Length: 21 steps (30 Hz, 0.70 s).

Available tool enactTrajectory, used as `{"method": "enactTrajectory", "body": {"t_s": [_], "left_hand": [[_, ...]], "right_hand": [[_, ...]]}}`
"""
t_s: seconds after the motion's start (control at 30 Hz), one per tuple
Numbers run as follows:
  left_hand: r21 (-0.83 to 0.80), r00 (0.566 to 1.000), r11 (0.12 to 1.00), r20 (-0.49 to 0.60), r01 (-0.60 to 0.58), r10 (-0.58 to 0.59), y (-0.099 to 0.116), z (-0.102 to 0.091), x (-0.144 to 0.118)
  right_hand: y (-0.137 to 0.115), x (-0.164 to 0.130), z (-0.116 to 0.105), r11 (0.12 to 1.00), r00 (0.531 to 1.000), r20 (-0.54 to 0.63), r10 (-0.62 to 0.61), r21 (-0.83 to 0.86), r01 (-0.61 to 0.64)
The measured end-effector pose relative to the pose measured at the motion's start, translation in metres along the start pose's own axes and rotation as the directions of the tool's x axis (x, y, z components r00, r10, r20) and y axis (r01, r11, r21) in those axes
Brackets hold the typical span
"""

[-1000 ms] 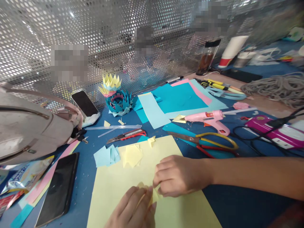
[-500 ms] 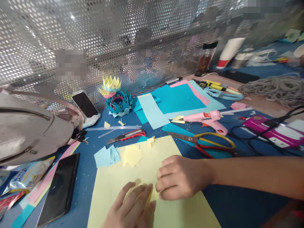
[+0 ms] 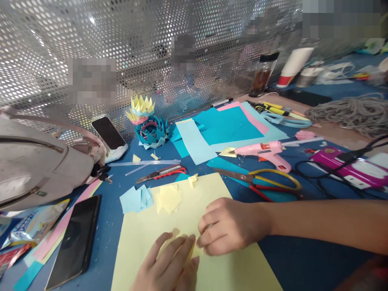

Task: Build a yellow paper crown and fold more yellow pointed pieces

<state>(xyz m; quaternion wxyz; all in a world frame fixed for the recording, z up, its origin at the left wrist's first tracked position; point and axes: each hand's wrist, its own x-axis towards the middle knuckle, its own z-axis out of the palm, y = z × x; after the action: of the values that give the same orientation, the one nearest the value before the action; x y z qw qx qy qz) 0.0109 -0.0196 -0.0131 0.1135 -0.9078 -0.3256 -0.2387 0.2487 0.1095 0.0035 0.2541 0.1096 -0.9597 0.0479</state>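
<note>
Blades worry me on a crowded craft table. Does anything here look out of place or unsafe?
Yes. The red utility knife lies with its blade out beside the loose paper squares, and the scissors lie open on the blue table, close to the right hand folding yellow paper.

We see blue table (image 3: 291, 258), cluttered. Large yellow sheet (image 3: 145, 238) lies near front edge. Black phone (image 3: 75, 242) left of it. Scissors (image 3: 260, 184) and pink glue gun (image 3: 266, 151) right of centre. Red utility knife (image 3: 162, 173) just behind sheet. Teal and pink papers (image 3: 230, 127) stacked further back. Grey bag (image 3: 39, 165) far left.
</note>
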Motion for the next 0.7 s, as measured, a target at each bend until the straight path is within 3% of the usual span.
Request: {"method": "enactTrajectory", "body": {"t_s": [0.17,0.43,0.7], "left_hand": [[-0.056,0.998,0.996,0.014,0.068,-0.067,0.001,0.004,-0.006],[-0.052,0.997,0.996,-0.014,0.076,-0.077,0.001,0.004,-0.003],[0.071,0.981,0.996,-0.189,0.047,-0.033,0.012,-0.008,0.024]], "right_hand": [[0.0,0.0,0.0,1.0,1.0,-0.005,-0.002,0.006,0.002],[0.004,0.004,-0.003,0.999,0.999,-0.004,-0.033,0.037,0.033],[0.004,0.006,-0.003,0.983,0.996,0.089,-0.003,0.184,-0.013]]}}
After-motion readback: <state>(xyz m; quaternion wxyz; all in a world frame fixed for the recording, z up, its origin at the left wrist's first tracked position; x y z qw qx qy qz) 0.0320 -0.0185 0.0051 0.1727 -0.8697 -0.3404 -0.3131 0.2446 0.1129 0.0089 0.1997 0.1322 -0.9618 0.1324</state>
